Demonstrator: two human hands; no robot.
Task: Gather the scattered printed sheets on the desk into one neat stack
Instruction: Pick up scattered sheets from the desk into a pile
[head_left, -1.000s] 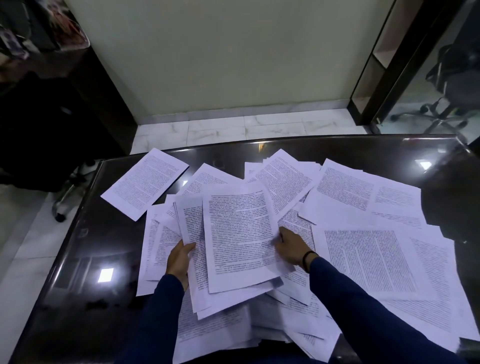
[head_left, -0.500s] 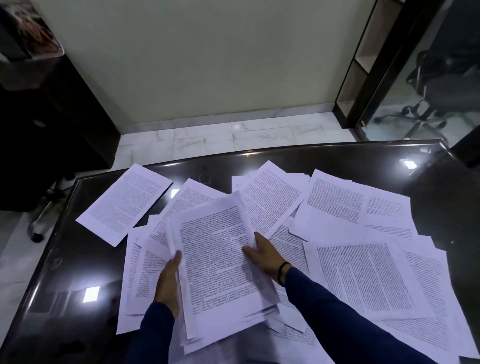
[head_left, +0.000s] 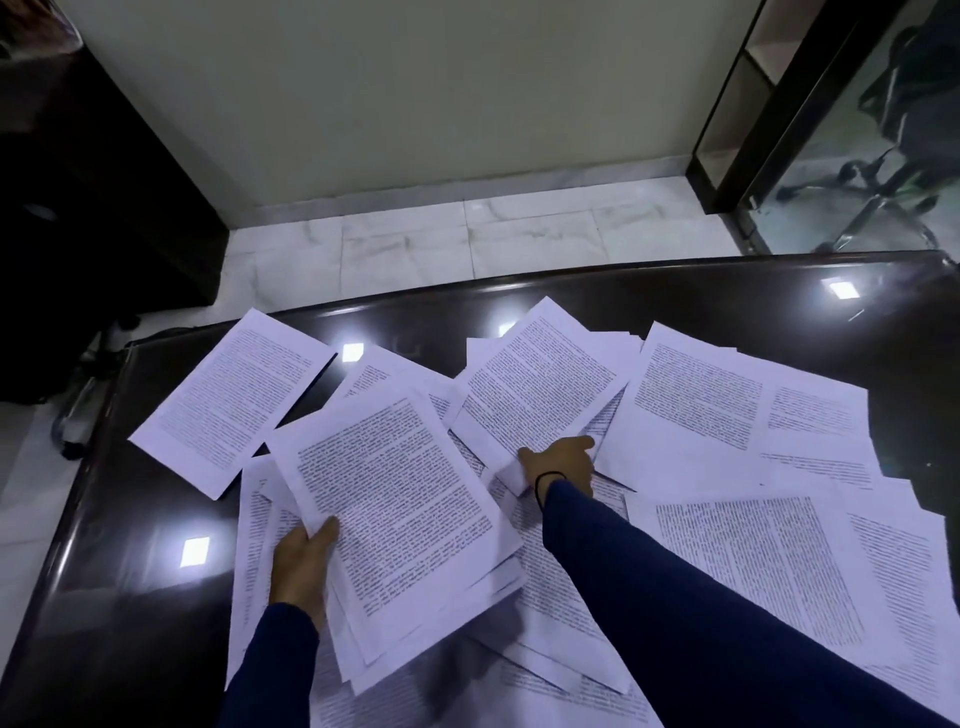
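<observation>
Left hand (head_left: 301, 566): I grip the stack (head_left: 400, 514) by its near-left edge.
Right hand (head_left: 561, 465): I pinch a sheet (head_left: 540, 384) by its near corner.
Paper: light, floppy, slippery on the counter (head_left: 130, 571).

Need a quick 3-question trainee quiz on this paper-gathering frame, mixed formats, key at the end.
1. True or false: the left hand holds the partial stack at its left edge.
2. What is the right hand taking? A) a pen B) the corner of a sheet C) nothing
3. Fill in: the lone sheet lies at the desk's far ____ side.

Key: 1 true; 2 B; 3 left.
</observation>
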